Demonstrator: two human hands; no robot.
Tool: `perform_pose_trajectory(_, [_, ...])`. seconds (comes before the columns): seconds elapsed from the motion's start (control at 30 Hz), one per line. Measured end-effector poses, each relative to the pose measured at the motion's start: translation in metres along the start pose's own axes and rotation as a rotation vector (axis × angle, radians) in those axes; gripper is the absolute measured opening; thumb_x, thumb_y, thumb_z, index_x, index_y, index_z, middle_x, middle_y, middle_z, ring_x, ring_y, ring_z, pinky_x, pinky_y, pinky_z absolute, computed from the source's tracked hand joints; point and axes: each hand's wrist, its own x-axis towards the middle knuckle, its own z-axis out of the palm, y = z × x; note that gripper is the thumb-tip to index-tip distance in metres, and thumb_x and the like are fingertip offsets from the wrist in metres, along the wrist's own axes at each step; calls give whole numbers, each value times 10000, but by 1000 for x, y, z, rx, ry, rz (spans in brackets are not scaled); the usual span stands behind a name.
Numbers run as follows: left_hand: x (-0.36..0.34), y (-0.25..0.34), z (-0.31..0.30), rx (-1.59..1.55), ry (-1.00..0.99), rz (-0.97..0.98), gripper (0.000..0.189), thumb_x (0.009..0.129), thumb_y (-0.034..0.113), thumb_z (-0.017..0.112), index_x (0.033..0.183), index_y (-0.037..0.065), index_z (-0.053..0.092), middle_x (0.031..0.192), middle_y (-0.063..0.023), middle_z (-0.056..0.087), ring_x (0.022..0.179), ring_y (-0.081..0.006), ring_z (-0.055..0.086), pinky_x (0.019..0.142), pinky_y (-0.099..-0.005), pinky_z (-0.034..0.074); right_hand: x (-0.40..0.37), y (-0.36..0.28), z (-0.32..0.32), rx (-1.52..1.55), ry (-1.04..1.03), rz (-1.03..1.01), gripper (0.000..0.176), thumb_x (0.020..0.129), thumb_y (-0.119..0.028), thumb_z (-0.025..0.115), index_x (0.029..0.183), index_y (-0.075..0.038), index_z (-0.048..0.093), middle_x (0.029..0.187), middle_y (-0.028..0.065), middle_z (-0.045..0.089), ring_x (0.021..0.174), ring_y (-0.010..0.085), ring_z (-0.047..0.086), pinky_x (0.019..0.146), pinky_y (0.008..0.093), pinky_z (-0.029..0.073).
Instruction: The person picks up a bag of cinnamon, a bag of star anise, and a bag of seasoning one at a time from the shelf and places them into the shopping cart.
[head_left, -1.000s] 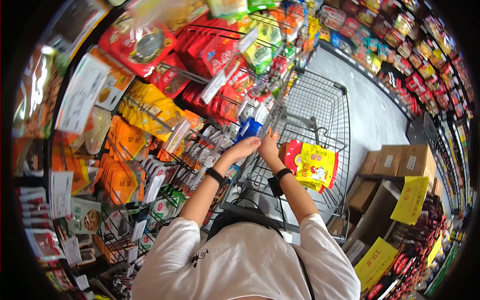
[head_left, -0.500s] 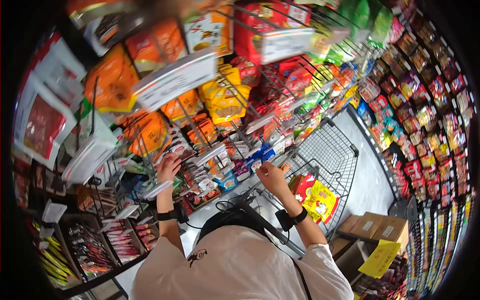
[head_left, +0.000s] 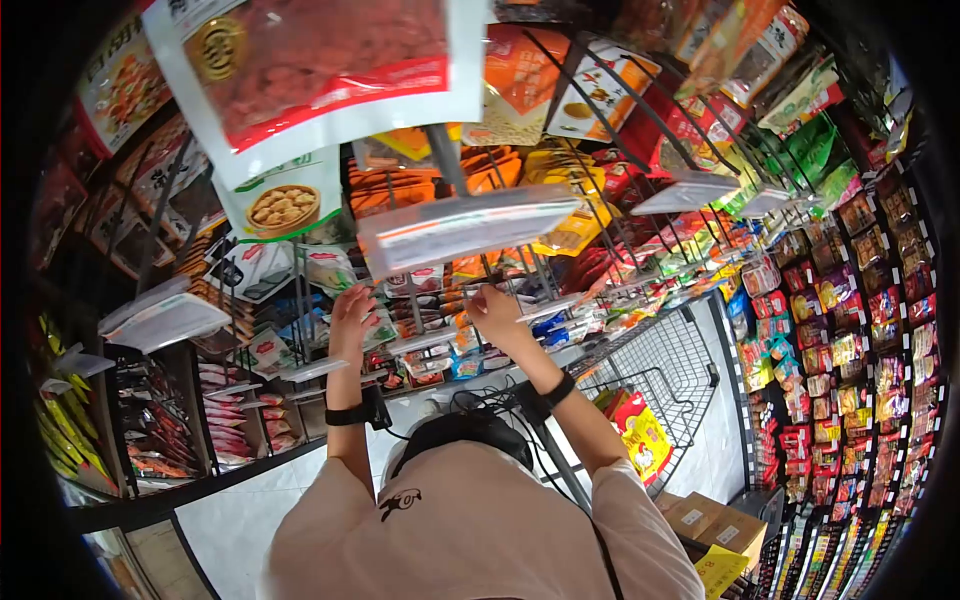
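Observation:
My left hand (head_left: 350, 318) is raised in front of the shelf, its fingers loosely bent and apart, with nothing visible in it. Small hanging packets (head_left: 379, 329) are right beside those fingers. To the right, my right hand (head_left: 497, 315) has its fingers curled in near rows of small snack packets; what they hold, if anything, is hidden. Above both hands hangs a price tag holder (head_left: 470, 228) on a hook. Orange packets (head_left: 390, 190) and a yellow bag (head_left: 570, 215) hang behind it. A white and green pouch (head_left: 283, 205) is at upper left.
A wire shopping cart (head_left: 672, 355) with a yellow and red bag (head_left: 643, 435) stands to my right. Cardboard boxes (head_left: 715, 525) are at lower right, near a yellow sign (head_left: 722, 570). Metal hooks and tags jut from the shelf. Bins of packets (head_left: 155, 415) line the lower left.
My view has turned left and closer to the shelf, so a large red and white pouch now fills the top. My right hand has come nearer to my left hand.

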Motion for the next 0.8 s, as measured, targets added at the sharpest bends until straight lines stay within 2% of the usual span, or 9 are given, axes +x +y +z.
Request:
perform_pose_trajectory(0.1, [2, 9, -2, -10, -74, 47, 450, 847, 276, 598, 1224, 63, 472, 1290, -99, 449, 1185, -253, 454, 967, -392, 370, 30, -4, 31, 31, -34, -39, 225, 798, -177, 588, 860, 16, 490, 655, 194, 555, 682, 374, 583, 573, 426, 449])
perform_pose_trajectory(0.17, [4, 10, -5, 15, -103, 89, 492, 859, 290, 580, 1268, 58, 438, 1321, -107, 422, 1207, -254, 435, 971, -396, 365, 49, 9, 61, -241, 239, -411, 258, 793, -166, 591, 928, 18, 471, 700, 208, 559, 678, 385, 580, 580, 431, 456])
perform_pose_trajectory(0.3, [15, 14, -9, 112, -171, 125, 587, 887, 323, 535, 1371, 64, 326, 1408, -124, 328, 1252, -252, 382, 991, -396, 346, 65, 42, 91, -769, 390, -709, 323, 820, -118, 554, 1088, 18, 435, 905, 206, 560, 766, 355, 574, 601, 409, 480])
perform_pose_trajectory(0.37, [19, 18, -9, 158, -220, 111, 620, 893, 335, 528, 1390, 54, 287, 1431, -126, 296, 1285, -248, 335, 1011, -386, 323, 62, 41, 86, -568, 233, -624, 325, 827, -124, 558, 1095, 15, 438, 924, 193, 558, 788, 336, 568, 624, 402, 477])
perform_pose_trajectory(0.43, [28, 16, -11, 173, -258, 139, 623, 893, 331, 529, 1391, 48, 282, 1436, -127, 287, 1280, -237, 341, 1013, -378, 318, 54, 22, 70, 195, -60, -254, 328, 833, -131, 562, 1103, 12, 442, 942, 181, 555, 809, 316, 561, 646, 394, 474])
perform_pose_trajectory(0.5, [32, 12, -10, 158, -259, 182, 594, 892, 303, 527, 1373, 32, 309, 1403, -111, 339, 1219, -199, 403, 997, -349, 326, 46, 9, 59, 592, -166, 32, 330, 840, -137, 565, 1110, 10, 445, 961, 168, 553, 831, 296, 554, 669, 387, 472])
perform_pose_trajectory(0.6, [38, 14, -10, 158, -315, 126, 551, 892, 287, 517, 1348, 27, 349, 1340, -82, 409, 1149, -167, 452, 965, -321, 343, 43, -2, 54, 669, -188, 65, 333, 850, -147, 571, 1121, 5, 451, 989, 149, 549, 863, 267, 545, 703, 376, 468])
perform_pose_trajectory(0.73, [57, 5, -9, 241, -268, 151, 281, 888, 231, 542, 1069, 17, 524, 943, -16, 540, 836, -80, 461, 755, -244, 368, 54, -5, 54, 711, -183, 39, 338, 863, -160, 578, 1136, 0, 457, 1026, 124, 544, 906, 228, 532, 748, 362, 462])
perform_pose_trajectory(0.8, [60, 6, -9, 295, -251, 164, 245, 890, 235, 552, 1002, 18, 525, 853, 6, 496, 763, -68, 407, 689, -237, 337, 59, -9, 56, 715, -176, 17, 341, 869, -166, 582, 1143, -3, 461, 1045, 111, 542, 927, 208, 525, 770, 354, 459])
